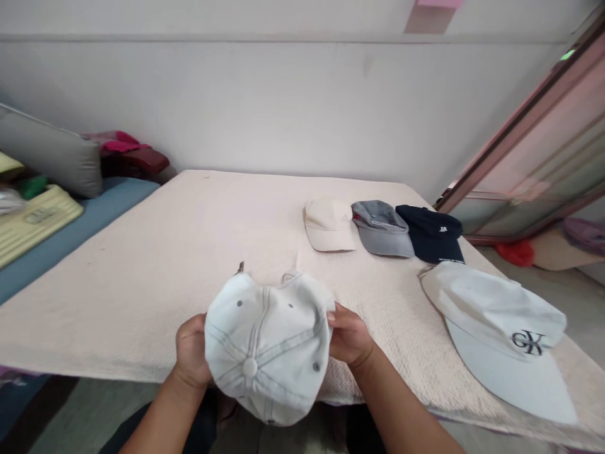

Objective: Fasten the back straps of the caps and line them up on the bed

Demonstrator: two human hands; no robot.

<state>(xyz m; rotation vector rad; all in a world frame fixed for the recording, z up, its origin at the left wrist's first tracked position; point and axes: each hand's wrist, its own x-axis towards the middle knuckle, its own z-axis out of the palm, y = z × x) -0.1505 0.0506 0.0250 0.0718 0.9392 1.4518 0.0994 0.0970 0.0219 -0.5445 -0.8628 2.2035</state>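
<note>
A pale white cap (271, 347) is held between both hands over the near edge of the table, its crown and top button facing up and its back strap opening facing away. My left hand (193, 350) grips its left side, the fingers partly hidden behind the fabric. On the right side my right hand (348, 333) pinches the cap's edge. To the right lies a larger white cap (501, 334) with dark letters. Farther back sit a cream cap (329, 225), a grey cap (382, 228) and a navy cap (432, 233) in a row.
A cream cloth covers the table (155, 271), which meets a white wall at the back. At the left are a grey cushion (51, 151) and a yellow item (42, 221) on a blue surface. A glass-panelled frame (520, 145) stands at the right.
</note>
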